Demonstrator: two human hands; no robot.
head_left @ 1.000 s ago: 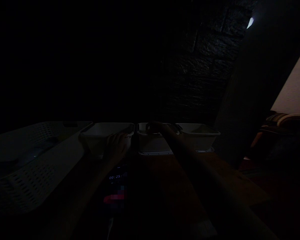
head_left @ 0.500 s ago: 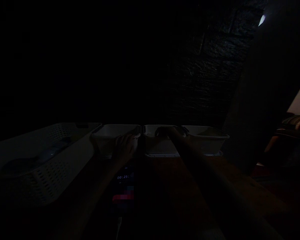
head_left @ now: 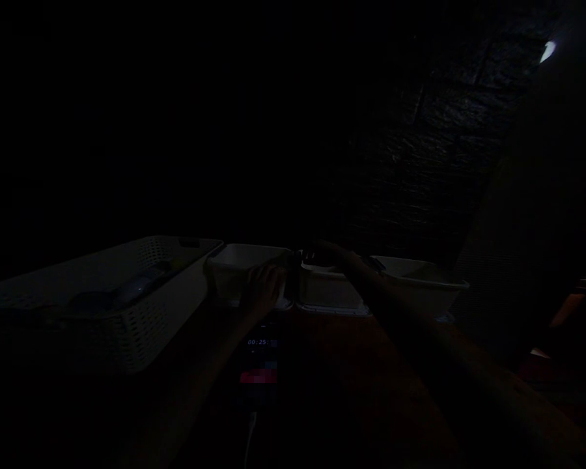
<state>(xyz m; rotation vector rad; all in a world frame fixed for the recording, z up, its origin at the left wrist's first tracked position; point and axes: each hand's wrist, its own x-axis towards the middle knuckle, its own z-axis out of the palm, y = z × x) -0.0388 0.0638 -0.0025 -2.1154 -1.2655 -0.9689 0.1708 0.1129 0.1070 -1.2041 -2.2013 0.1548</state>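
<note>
The scene is very dark. My left hand (head_left: 262, 291) rests against the near wall of a small white bin (head_left: 234, 267), fingers curled on its rim. My right hand (head_left: 328, 255) reaches over the rim of the middle white bin (head_left: 327, 293), wrist bent down; whether it holds anything is hidden by the dark. A third white bin (head_left: 420, 280) stands to the right of that one.
A large white perforated basket (head_left: 127, 312) with dim objects inside stands at the left. A phone (head_left: 260, 368) with a lit timer screen lies on the wooden table in front of the bins, a cable running from it. A dark brick wall rises behind.
The view has swung left, so everything sits further right in frame. My right hand has moved left along the middle bin's rim. My left hand stays on the left bin.
</note>
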